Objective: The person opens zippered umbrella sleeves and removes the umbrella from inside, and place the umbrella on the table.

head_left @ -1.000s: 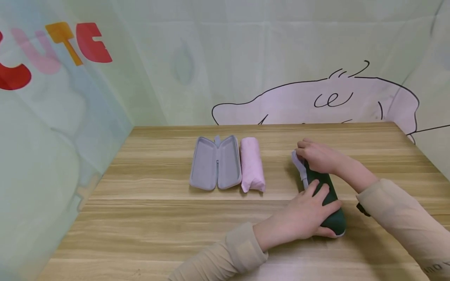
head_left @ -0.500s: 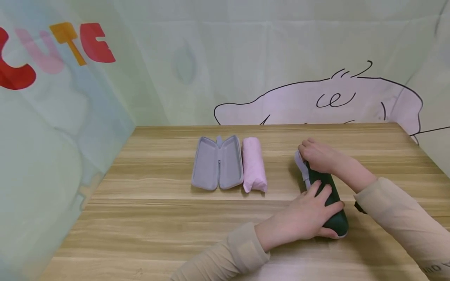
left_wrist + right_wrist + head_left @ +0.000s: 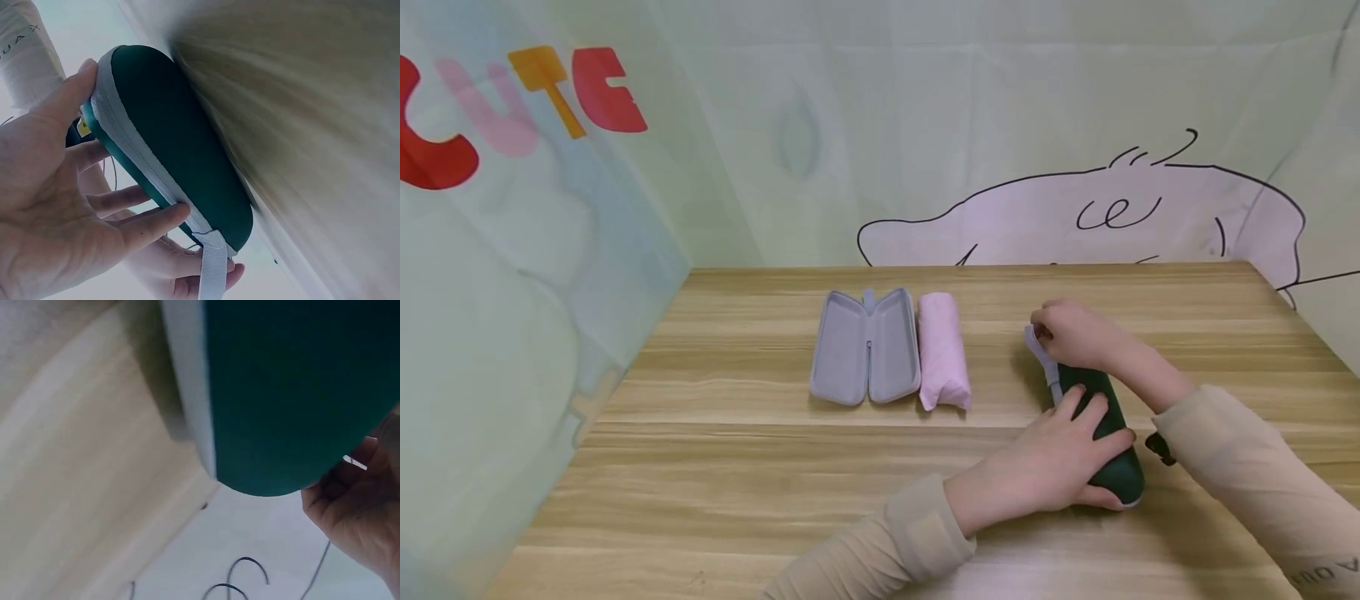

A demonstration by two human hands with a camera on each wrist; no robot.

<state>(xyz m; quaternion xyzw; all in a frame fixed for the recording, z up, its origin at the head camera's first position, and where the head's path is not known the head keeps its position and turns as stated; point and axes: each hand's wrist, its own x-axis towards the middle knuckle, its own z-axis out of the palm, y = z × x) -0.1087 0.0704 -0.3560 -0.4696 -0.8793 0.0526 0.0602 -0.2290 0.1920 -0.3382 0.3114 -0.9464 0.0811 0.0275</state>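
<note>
A dark green zip case [image 3: 1122, 477] with a grey zip band and a light grey strap [image 3: 1042, 357] lies on the right of the table. My left hand [image 3: 1048, 458] holds its near part, fingers spread over the top and thumb at the near end. In the left wrist view, those fingers press along the zip band [image 3: 140, 147] of the case. At the far end, my right hand [image 3: 1082, 335] has its fingers curled at the zip. A small pale zip pull [image 3: 355, 462] shows between its fingers in the right wrist view; the fingertips are partly hidden.
Left of the green case, a grey hard case [image 3: 841, 354] lies open on the wooden table [image 3: 737, 492]. Right beside it is a pink wrapped bundle [image 3: 943, 354]. A printed cloth [image 3: 760, 150] hangs along the table's back and left edges.
My right hand has shifted slightly left at the far end of the green case. My left hand keeps its hold, and the case stays in place.
</note>
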